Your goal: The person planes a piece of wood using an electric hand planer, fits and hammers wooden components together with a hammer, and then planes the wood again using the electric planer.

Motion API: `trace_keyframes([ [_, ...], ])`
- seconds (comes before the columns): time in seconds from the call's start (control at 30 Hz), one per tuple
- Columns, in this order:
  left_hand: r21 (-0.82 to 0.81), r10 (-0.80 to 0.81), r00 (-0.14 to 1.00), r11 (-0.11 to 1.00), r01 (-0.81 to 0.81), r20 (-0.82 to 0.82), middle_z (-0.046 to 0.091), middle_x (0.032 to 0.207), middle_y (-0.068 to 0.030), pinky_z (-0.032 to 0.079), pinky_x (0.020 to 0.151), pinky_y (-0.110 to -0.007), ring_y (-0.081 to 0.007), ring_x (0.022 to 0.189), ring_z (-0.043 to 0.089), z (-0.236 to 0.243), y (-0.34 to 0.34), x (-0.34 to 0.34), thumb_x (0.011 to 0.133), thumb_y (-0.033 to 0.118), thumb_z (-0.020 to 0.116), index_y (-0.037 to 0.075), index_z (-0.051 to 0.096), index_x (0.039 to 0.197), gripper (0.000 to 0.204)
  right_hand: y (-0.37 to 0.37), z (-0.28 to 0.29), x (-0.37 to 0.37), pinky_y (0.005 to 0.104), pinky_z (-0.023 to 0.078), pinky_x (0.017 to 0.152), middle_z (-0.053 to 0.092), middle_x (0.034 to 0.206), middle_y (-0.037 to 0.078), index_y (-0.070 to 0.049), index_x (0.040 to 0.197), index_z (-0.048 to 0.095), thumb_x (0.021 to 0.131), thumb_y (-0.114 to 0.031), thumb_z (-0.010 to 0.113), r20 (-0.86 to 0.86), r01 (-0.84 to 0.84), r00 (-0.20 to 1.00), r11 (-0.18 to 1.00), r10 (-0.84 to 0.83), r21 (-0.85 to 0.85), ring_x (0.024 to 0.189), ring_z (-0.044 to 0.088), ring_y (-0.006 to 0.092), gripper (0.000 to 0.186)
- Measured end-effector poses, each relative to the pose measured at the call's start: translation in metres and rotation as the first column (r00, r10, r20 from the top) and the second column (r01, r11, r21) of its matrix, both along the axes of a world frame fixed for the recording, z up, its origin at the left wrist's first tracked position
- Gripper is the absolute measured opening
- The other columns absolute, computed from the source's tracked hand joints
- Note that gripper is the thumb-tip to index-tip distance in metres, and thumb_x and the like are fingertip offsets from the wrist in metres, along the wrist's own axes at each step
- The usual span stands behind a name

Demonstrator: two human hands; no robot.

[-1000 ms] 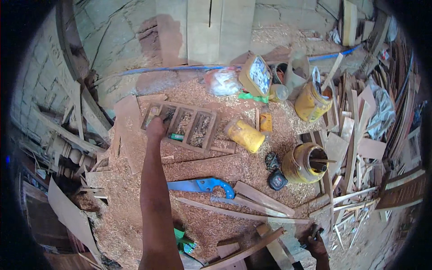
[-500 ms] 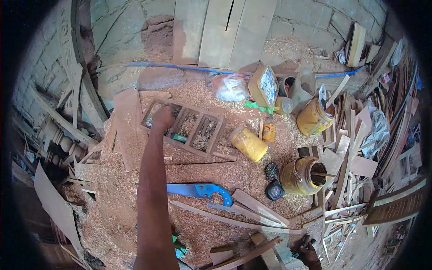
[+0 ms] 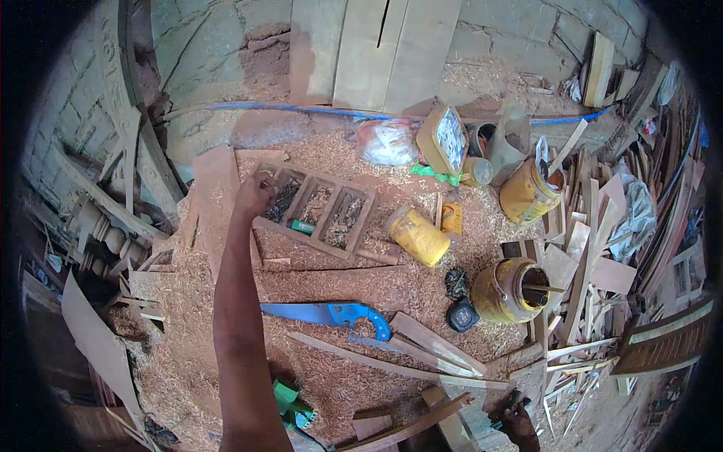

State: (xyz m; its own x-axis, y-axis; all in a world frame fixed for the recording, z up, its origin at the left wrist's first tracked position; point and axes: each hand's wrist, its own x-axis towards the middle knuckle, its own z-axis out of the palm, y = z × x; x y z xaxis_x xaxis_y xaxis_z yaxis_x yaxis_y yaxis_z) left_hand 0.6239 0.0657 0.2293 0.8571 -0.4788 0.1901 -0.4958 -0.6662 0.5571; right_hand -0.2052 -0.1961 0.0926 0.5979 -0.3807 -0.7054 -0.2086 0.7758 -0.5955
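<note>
My left hand (image 3: 255,197) is at the left end of a wooden compartment box (image 3: 339,251), fingers curled over the leftmost section; what they hold, if anything, is hidden. The box holds dark bits, shavings and a small green item (image 3: 303,227). My left forearm crosses above a blue-handled saw (image 3: 360,316). At the lower right my right hand (image 3: 518,422) is closed on a dark object too small to name, near loose wood strips.
Shavings cover the work surface (image 3: 181,354). A tipped yellow tub (image 3: 419,239), two yellow buckets (image 3: 497,294), a black tape measure (image 3: 462,316) and a green tool (image 3: 288,399) lie around. Offcuts (image 3: 602,233) pile at right; carved timbers (image 3: 139,162) lean at left.
My left hand has shifted left from inside the box to its left end, uncovering more of that section's dark contents. My right hand stays low at the right, still closed.
</note>
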Motion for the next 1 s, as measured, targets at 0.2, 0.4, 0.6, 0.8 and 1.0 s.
trace_keyframes([
  [0.2, -0.239, 0.003, 0.999, 0.971, -0.014, -0.044, 0.067, 0.079, -0.0111, 0.051, 0.071, -0.037, -0.0227, 0.075, 0.065, -0.023, 0.011, 0.015, 0.085, 0.011, 0.067, -0.001, 0.065, 0.090, 0.013, 0.004, 0.015, 0.017, 0.0527, 0.050, 0.097, 0.057, 0.131, 0.012, -0.012, 0.145, 0.038, 0.091, -0.009, 0.066, 0.004, 0.029, 1.000, 1.000, -0.029, -0.009, 0.119, 0.058, 0.0339, 0.061],
  [0.4, -0.242, -0.050, 0.982, 0.966, 0.094, 0.181, 0.068, 0.094, -0.0152, 0.050, 0.079, -0.036, -0.0224, 0.089, 0.064, -0.027, 0.007, 0.005, 0.088, 0.014, 0.065, -0.001, 0.066, 0.104, 0.022, 0.004, 0.016, 0.017, 0.0494, 0.054, 0.090, 0.060, 0.127, 0.011, -0.011, 0.144, 0.040, 0.088, -0.015, 0.072, -0.049, 0.027, 0.998, 0.999, -0.028, -0.021, 0.114, 0.061, 0.0325, 0.065],
  [0.6, -0.097, 0.191, 0.972, 0.979, -0.178, 0.138, 0.065, 0.113, -0.0274, 0.048, 0.093, -0.045, -0.0384, 0.107, 0.063, -0.022, 0.012, -0.038, 0.080, 0.011, 0.070, -0.001, 0.067, 0.114, 0.036, 0.009, 0.011, 0.003, 0.0486, 0.056, 0.085, 0.063, 0.121, 0.009, -0.012, 0.143, 0.041, 0.089, -0.017, 0.071, -0.047, 0.027, 0.998, 0.998, -0.030, -0.051, 0.108, 0.064, 0.0306, 0.062],
  [0.8, -0.385, 0.458, 0.886, 0.807, -0.448, -0.072, 0.062, 0.116, -0.0213, 0.052, 0.087, -0.042, -0.0388, 0.104, 0.063, -0.090, 0.018, -0.043, 0.080, 0.016, 0.075, -0.003, 0.054, 0.128, 0.055, 0.010, 0.014, 0.012, 0.0439, 0.048, 0.100, 0.056, 0.132, 0.012, -0.011, 0.140, 0.042, 0.095, -0.017, 0.063, 0.018, 0.038, 0.999, 0.998, -0.037, -0.054, 0.116, 0.059, 0.0325, 0.050],
  [1.0, -0.526, 0.041, 0.588, 0.399, -0.751, -0.808, 0.066, 0.108, -0.0128, 0.058, 0.067, -0.045, -0.0287, 0.086, 0.067, -0.117, -0.016, -0.054, 0.087, 0.053, 0.070, 0.007, 0.052, 0.131, 0.066, 0.003, 0.023, 0.029, 0.0402, 0.056, 0.087, 0.062, 0.118, 0.009, -0.008, 0.141, 0.037, 0.095, -0.022, 0.067, -0.040, -0.007, 0.999, 0.994, 0.003, -0.105, 0.106, 0.063, 0.0236, 0.057],
])
